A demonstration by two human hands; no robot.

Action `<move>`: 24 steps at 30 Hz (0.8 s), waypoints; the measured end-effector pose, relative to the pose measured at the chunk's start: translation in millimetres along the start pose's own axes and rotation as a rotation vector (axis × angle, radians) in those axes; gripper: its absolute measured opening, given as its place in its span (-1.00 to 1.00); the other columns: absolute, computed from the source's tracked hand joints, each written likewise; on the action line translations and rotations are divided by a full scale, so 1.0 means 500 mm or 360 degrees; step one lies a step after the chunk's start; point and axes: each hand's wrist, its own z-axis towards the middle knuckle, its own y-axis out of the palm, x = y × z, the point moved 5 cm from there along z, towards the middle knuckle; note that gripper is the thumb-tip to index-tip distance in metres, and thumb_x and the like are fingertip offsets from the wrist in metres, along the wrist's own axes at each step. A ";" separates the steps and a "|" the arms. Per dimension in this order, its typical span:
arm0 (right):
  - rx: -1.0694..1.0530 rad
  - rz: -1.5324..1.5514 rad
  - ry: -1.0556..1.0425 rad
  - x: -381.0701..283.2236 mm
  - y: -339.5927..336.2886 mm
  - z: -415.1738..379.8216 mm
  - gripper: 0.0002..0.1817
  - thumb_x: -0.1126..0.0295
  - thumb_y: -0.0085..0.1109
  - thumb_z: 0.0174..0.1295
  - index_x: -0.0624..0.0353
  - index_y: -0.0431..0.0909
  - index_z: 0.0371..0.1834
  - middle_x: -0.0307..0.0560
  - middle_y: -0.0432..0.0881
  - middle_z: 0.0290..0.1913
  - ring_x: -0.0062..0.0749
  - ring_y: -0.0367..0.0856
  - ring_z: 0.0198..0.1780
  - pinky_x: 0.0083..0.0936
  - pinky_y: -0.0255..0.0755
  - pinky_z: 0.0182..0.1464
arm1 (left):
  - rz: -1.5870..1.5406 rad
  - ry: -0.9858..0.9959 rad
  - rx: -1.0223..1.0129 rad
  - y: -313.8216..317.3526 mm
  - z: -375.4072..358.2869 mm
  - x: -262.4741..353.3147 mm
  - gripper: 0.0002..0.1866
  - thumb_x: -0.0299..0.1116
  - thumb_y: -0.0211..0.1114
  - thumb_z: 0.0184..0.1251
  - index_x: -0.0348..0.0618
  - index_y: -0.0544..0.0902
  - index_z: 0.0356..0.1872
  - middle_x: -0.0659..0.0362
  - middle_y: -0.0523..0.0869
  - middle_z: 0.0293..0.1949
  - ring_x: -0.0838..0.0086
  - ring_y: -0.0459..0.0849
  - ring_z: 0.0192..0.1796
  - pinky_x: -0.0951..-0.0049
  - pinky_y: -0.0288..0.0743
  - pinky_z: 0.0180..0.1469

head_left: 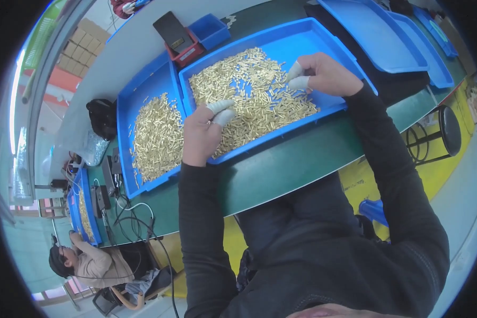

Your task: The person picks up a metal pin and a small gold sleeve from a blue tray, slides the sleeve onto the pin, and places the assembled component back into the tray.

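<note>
Small brass-coloured metal pieces point(254, 111) lie heaped in a blue tray point(302, 33) in front of me. My left hand point(205, 129) is over the tray's near left part, its covered thumb and index finger brought close together at the pieces. Over the right part is my right hand point(323, 74), with white-covered thumb and index finger bent toward each other above the pile. Whatever either hand pinches is too small to make out. A second blue tray point(123, 122) on the left holds more brass pieces point(158, 139).
Behind the trays stand a red bin point(188, 54) with a dark box point(172, 32) and a small blue bin point(209, 31). Blue trays point(379, 37) lie at the back right. Cables point(135, 212) and a seated person point(98, 265) are at left. A stool point(449, 131) stands right.
</note>
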 end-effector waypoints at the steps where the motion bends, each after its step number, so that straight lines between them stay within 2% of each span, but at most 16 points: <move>1: -0.0022 -0.0018 -0.0016 -0.007 0.007 0.002 -0.93 0.43 0.29 0.21 0.15 0.63 -0.40 -0.18 0.67 -0.33 -0.53 0.53 -0.47 -0.60 0.49 -0.38 | -0.0009 0.0014 0.0015 0.001 0.001 -0.006 -0.75 -0.29 0.39 0.26 0.12 0.76 -0.03 0.26 0.70 -0.31 0.47 0.61 -0.22 0.44 0.42 -0.04; 3: -0.0090 -0.0075 -0.0077 -0.024 0.025 0.002 -0.91 0.38 0.29 0.25 0.13 0.63 -0.37 -0.16 0.68 -0.32 -0.54 0.54 -0.51 -0.59 0.48 -0.38 | -0.0034 0.0081 0.0054 0.000 -0.001 -0.014 -0.74 -0.30 0.37 0.29 0.16 0.76 0.00 0.31 0.62 -0.42 0.51 0.50 -0.34 0.46 0.37 -0.16; 4: -0.0099 -0.0074 -0.0080 -0.023 0.034 0.003 -0.91 0.38 0.30 0.25 0.12 0.64 -0.37 -0.18 0.68 -0.32 -0.53 0.55 -0.48 -0.58 0.49 -0.36 | -0.0049 0.0053 0.0053 -0.002 -0.004 -0.010 -0.74 -0.31 0.37 0.29 0.15 0.76 0.00 0.30 0.65 -0.38 0.52 0.52 -0.31 0.45 0.37 -0.09; 6: -0.0129 -0.0081 -0.0099 -0.024 0.048 0.007 -0.92 0.35 0.32 0.24 0.07 0.66 -0.37 -0.23 0.67 -0.30 -0.51 0.62 -0.35 -0.56 0.53 -0.27 | -0.0112 -0.0048 0.0057 -0.006 -0.005 -0.003 -0.74 -0.35 0.37 0.28 0.11 0.76 -0.01 0.28 0.79 -0.20 0.57 0.59 -0.20 0.39 0.38 0.19; 9: -0.0136 0.0000 -0.0048 -0.017 0.062 0.014 -0.93 0.36 0.35 0.21 0.09 0.69 -0.32 -0.18 0.67 -0.28 -0.51 0.60 -0.36 -0.61 0.55 -0.32 | -0.0138 -0.0117 0.0049 -0.013 -0.010 0.015 -0.75 -0.34 0.37 0.28 0.04 0.76 -0.03 0.20 0.79 -0.11 0.44 0.69 0.01 0.44 0.50 0.11; 12: -0.0073 0.0056 -0.0076 -0.035 0.070 0.019 -0.89 0.38 0.34 0.21 0.09 0.66 -0.44 -0.19 0.65 -0.30 -0.54 0.54 -0.55 -0.59 0.47 -0.40 | -0.0138 -0.0167 0.0018 -0.013 -0.011 0.000 -0.74 -0.29 0.37 0.28 0.07 0.75 -0.01 0.23 0.77 -0.05 0.48 0.67 0.11 0.42 0.45 0.24; 15: -0.0049 0.0055 -0.0060 -0.041 0.075 0.022 -0.89 0.41 0.30 0.22 0.05 0.65 -0.46 -0.23 0.62 -0.36 -0.57 0.54 -0.55 -0.62 0.49 -0.37 | -0.0174 -0.0139 0.0057 -0.015 -0.013 0.015 -0.77 -0.34 0.36 0.28 0.00 0.76 -0.05 0.18 0.79 -0.10 0.42 0.70 0.04 0.42 0.53 0.14; 18: -0.0016 0.0098 -0.0026 -0.044 0.073 0.022 -0.95 0.43 0.30 0.23 0.10 0.70 -0.39 -0.18 0.64 -0.32 -0.53 0.54 -0.53 -0.59 0.50 -0.39 | -0.0105 -0.0062 0.0056 -0.014 -0.010 0.008 -0.80 -0.36 0.34 0.30 -0.02 0.76 -0.07 0.15 0.77 -0.12 0.37 0.70 -0.01 0.40 0.52 0.11; 21: -0.0026 0.0105 -0.0031 -0.045 0.073 0.022 -0.92 0.43 0.29 0.24 0.08 0.66 -0.41 -0.22 0.63 -0.36 -0.56 0.55 -0.49 -0.62 0.50 -0.35 | -0.0197 -0.0160 0.0074 -0.014 -0.012 0.011 -0.81 -0.35 0.30 0.32 -0.07 0.74 -0.09 0.12 0.77 -0.11 0.33 0.68 0.02 0.36 0.50 0.12; 24: -0.0039 0.0156 -0.0007 -0.053 0.079 0.027 -0.94 0.47 0.30 0.23 0.11 0.67 -0.41 -0.18 0.64 -0.33 -0.56 0.53 -0.55 -0.61 0.51 -0.40 | -0.0358 -0.0294 0.0092 -0.022 -0.011 0.001 -0.80 -0.32 0.28 0.32 -0.11 0.73 -0.10 0.14 0.77 -0.15 0.40 0.70 -0.08 0.40 0.55 0.04</move>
